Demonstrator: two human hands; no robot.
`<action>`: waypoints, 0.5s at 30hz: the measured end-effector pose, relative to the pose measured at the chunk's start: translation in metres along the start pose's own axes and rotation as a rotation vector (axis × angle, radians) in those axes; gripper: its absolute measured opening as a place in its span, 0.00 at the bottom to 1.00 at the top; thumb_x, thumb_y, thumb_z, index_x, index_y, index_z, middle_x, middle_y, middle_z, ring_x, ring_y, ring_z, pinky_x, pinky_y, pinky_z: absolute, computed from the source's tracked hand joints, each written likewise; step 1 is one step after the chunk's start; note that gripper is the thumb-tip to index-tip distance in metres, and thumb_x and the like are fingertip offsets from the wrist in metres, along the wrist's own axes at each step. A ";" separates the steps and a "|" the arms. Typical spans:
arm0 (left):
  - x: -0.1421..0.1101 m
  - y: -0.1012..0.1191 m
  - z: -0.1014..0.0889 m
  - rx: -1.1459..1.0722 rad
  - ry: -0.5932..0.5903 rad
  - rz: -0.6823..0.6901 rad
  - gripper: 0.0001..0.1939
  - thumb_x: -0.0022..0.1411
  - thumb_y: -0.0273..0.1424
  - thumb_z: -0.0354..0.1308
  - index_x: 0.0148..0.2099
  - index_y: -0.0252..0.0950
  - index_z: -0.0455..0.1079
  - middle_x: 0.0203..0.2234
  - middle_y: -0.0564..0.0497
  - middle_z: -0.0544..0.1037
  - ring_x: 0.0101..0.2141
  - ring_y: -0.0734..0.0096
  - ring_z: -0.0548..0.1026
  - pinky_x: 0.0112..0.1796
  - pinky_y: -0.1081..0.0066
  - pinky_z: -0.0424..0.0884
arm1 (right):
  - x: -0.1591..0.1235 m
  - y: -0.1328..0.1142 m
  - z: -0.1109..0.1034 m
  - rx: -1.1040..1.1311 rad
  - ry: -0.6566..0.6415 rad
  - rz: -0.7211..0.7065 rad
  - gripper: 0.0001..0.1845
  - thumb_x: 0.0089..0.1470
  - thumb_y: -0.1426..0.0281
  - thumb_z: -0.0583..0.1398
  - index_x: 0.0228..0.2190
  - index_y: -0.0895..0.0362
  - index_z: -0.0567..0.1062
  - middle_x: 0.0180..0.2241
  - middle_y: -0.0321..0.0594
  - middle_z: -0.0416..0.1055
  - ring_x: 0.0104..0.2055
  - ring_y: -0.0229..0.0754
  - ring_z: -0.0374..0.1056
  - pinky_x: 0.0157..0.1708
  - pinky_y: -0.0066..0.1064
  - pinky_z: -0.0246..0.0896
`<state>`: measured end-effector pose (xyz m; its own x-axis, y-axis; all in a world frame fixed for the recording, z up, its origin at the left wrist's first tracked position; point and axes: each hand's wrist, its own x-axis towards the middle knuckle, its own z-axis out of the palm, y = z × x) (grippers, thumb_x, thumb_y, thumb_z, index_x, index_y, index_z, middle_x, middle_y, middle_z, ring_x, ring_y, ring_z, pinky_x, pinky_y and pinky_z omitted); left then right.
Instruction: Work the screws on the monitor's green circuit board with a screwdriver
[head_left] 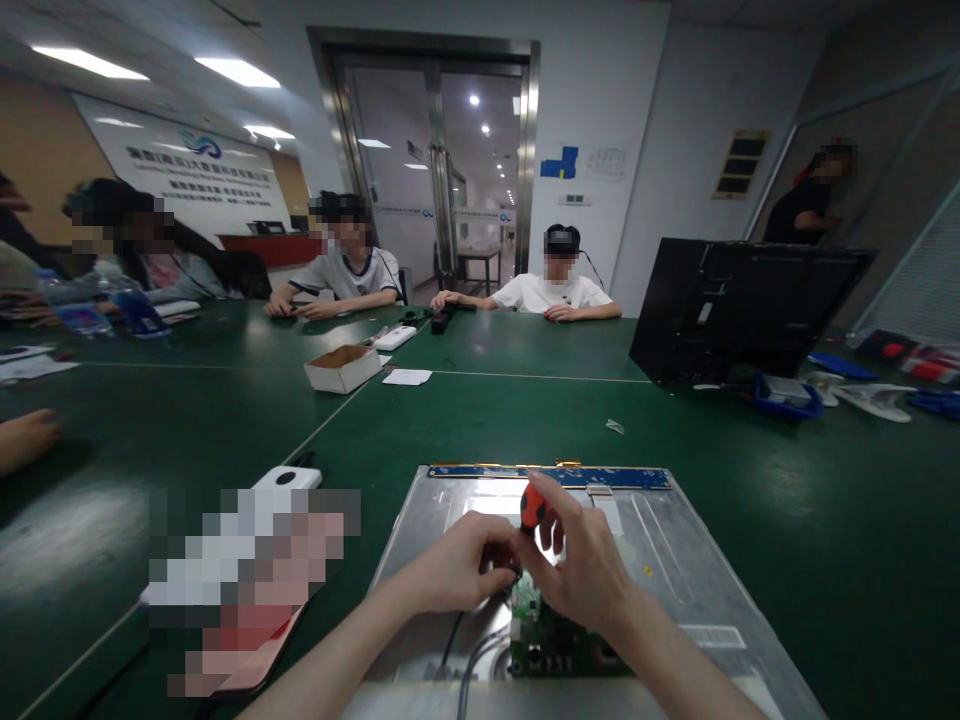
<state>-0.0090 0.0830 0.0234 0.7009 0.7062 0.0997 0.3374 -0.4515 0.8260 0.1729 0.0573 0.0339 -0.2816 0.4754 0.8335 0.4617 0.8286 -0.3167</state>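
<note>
A metal-backed display panel (645, 560) lies in front of me, a blue circuit strip (480, 472) along its far edge. My right hand (581, 555) is closed around a screwdriver with an orange and black handle (533, 505), held upright above a green circuit board (555, 640). Close beside it, my left hand (472, 560) has its fingers pinched together near the screwdriver's lower end. What those fingers hold, if anything, is hidden. Dark cables (469, 660) run across the panel below my left hand.
To the left lie a white power bank (289, 478) and a pinkish, partly blurred phone-like object (277, 640). Farther off stands an open white box (343, 368). A large black screen housing (742, 310) rises at the right, near a blue tray (787, 398). Several people sit around the green table (525, 405).
</note>
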 end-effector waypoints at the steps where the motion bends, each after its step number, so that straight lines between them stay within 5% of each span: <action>1: 0.000 -0.001 0.000 0.009 0.004 -0.007 0.05 0.53 0.23 0.58 0.34 0.34 0.73 0.27 0.54 0.73 0.28 0.70 0.69 0.30 0.73 0.64 | 0.000 -0.001 -0.001 0.006 -0.005 0.004 0.30 0.63 0.72 0.53 0.63 0.54 0.52 0.29 0.34 0.70 0.20 0.36 0.62 0.18 0.28 0.57; 8: -0.002 -0.014 0.003 0.046 -0.020 -0.060 0.05 0.55 0.24 0.59 0.36 0.33 0.72 0.28 0.52 0.74 0.29 0.69 0.70 0.30 0.73 0.65 | 0.000 -0.003 -0.002 0.000 0.000 0.009 0.32 0.60 0.74 0.52 0.64 0.55 0.52 0.29 0.35 0.71 0.21 0.37 0.65 0.18 0.30 0.58; 15: 0.000 -0.004 0.000 0.009 -0.026 -0.042 0.05 0.54 0.22 0.59 0.35 0.34 0.72 0.26 0.55 0.72 0.27 0.71 0.68 0.30 0.74 0.64 | 0.000 -0.002 0.000 -0.036 0.020 0.026 0.30 0.62 0.72 0.52 0.64 0.54 0.52 0.26 0.32 0.69 0.19 0.36 0.62 0.18 0.29 0.55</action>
<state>-0.0104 0.0854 0.0200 0.7022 0.7102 0.0503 0.3724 -0.4266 0.8242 0.1716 0.0556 0.0342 -0.2526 0.4903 0.8342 0.4990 0.8046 -0.3218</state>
